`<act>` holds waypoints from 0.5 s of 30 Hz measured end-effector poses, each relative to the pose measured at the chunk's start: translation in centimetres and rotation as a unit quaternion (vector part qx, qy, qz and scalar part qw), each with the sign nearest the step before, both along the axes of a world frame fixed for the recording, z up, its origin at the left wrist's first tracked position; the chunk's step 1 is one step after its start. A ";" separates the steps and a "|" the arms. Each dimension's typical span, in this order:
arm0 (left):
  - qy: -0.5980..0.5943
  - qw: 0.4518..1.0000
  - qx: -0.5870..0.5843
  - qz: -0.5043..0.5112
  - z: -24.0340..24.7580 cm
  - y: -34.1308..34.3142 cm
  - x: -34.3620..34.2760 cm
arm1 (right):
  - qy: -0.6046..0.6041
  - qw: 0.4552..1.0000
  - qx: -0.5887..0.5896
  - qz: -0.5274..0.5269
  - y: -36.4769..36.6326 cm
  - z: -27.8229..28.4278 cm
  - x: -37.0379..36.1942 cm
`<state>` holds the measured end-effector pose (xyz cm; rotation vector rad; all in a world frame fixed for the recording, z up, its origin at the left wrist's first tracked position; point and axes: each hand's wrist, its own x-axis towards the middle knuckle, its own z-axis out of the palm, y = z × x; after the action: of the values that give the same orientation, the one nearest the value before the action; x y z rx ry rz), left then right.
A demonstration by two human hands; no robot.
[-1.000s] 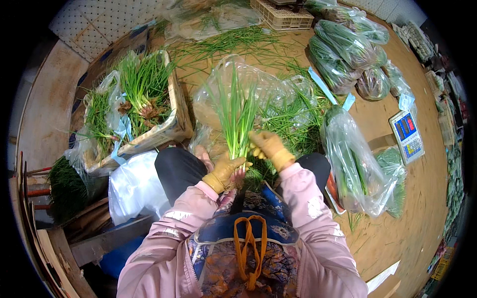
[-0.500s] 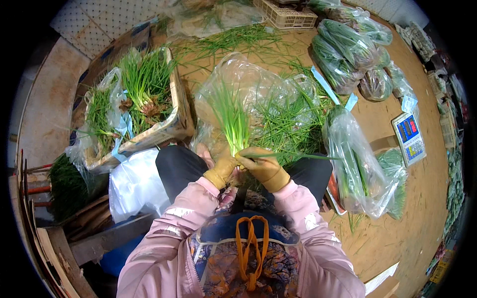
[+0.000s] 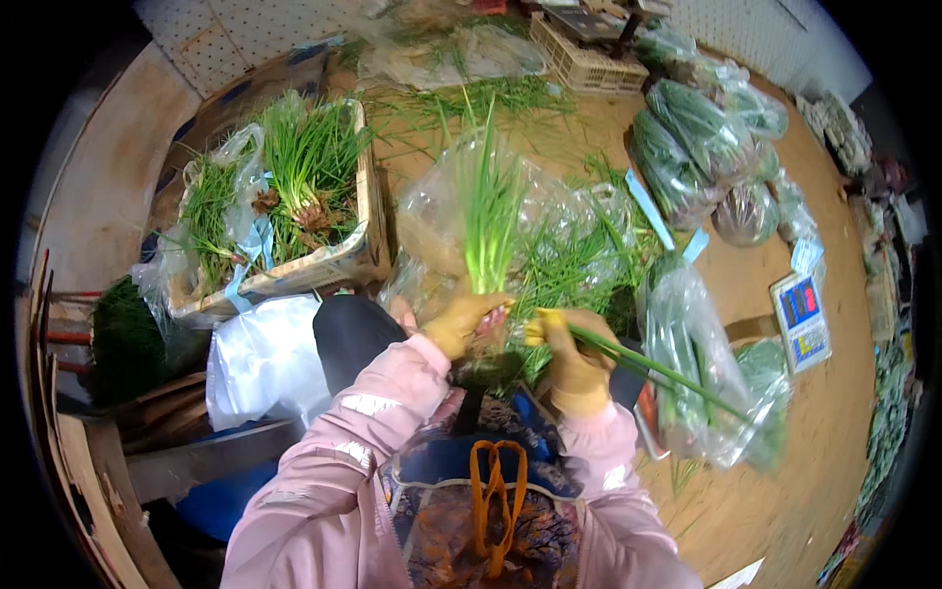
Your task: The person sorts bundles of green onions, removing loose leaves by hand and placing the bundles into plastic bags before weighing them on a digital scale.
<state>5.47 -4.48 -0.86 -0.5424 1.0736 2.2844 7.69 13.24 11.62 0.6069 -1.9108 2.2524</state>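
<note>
My left hand (image 3: 461, 326), in a yellowish glove, is closed around a bunch of scallions (image 3: 491, 236) near its base. The green leaves point up and away from me, and the reddish bulb ends with roots show beside the fingers. Just to its right, apart from the bunch, my right hand (image 3: 571, 358) wears a similar glove. A long green scallion leaf (image 3: 667, 375) is pinched in it and trails to the lower right. Loose green leaves (image 3: 579, 265) lie on a clear plastic sheet (image 3: 432, 211) beyond both hands.
At the left stands a crate (image 3: 371, 231) of rooted scallions, with a white plastic bag (image 3: 270, 363) in front. Bagged scallions (image 3: 692, 383) lie to my right, near a digital scale (image 3: 803, 319). More filled bags (image 3: 702, 137) are piled at the far right, beside a plastic crate (image 3: 589, 64).
My right hand has pulled away from the bunch toward the right and lower, taking the leaf with it. The left hand has shifted slightly right with the bunch, whose bulb ends now show.
</note>
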 end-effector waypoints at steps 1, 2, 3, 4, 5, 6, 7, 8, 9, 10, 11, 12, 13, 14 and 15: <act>0.107 0.981 -0.161 0.023 0.4 0.4 0.3 | -0.024 0.998 -0.062 -0.019 0.0 2.3 -0.6; 0.115 0.982 -0.145 0.044 0.6 0.6 0.8 | -0.060 0.993 -0.051 -0.093 -0.1 3.8 -1.4; 0.122 0.982 -0.128 0.066 0.8 0.7 1.3 | -0.147 0.986 -0.021 -0.071 0.2 3.8 -3.7; 0.126 0.982 -0.110 0.084 1.0 1.0 1.8 | -0.236 0.970 0.011 -0.052 0.9 3.1 -6.0; 0.134 0.982 -0.099 0.089 1.6 1.3 2.0 | -0.270 0.958 0.097 -0.017 0.9 0.9 -7.6; 0.146 0.981 -0.080 0.099 2.1 1.8 2.1 | -0.302 0.936 0.182 0.016 1.1 -1.4 -8.8; 0.154 0.979 -0.065 0.113 2.4 2.0 2.3 | -0.340 0.907 0.243 0.055 0.1 -2.6 -8.7; 0.162 0.977 -0.052 0.128 3.1 2.1 2.6 | -0.331 0.906 0.243 0.098 -0.9 -2.9 -7.8; 0.160 0.981 -0.043 0.099 3.8 2.0 2.9 | -0.239 0.907 0.342 0.057 -2.1 -4.3 -7.3; 0.150 0.982 -0.040 0.104 4.3 2.0 3.2 | -0.143 0.890 0.432 0.015 -2.8 -6.3 -7.0; 0.143 0.983 -0.033 0.108 4.7 2.4 3.2 | -0.174 0.898 0.403 0.035 -2.6 -7.7 -7.2; 0.135 0.984 -0.027 0.111 5.1 2.6 3.2 | -0.204 0.903 0.374 0.055 -2.1 -9.0 -7.4; 0.125 0.985 -0.033 0.110 5.7 2.4 3.5 | -0.232 0.906 0.344 0.081 -2.4 -8.6 -7.2; 0.127 0.985 -0.039 0.112 5.5 2.1 3.6 | -0.235 0.903 0.355 0.054 -2.5 -8.3 -6.9; 0.128 0.984 -0.045 0.113 5.1 1.8 3.7 | -0.237 0.900 0.366 0.027 -2.4 -7.9 -6.4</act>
<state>9.15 -2.69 4.19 -0.4304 1.3006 2.5671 1.31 10.87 3.75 0.1584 -3.0465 1.7497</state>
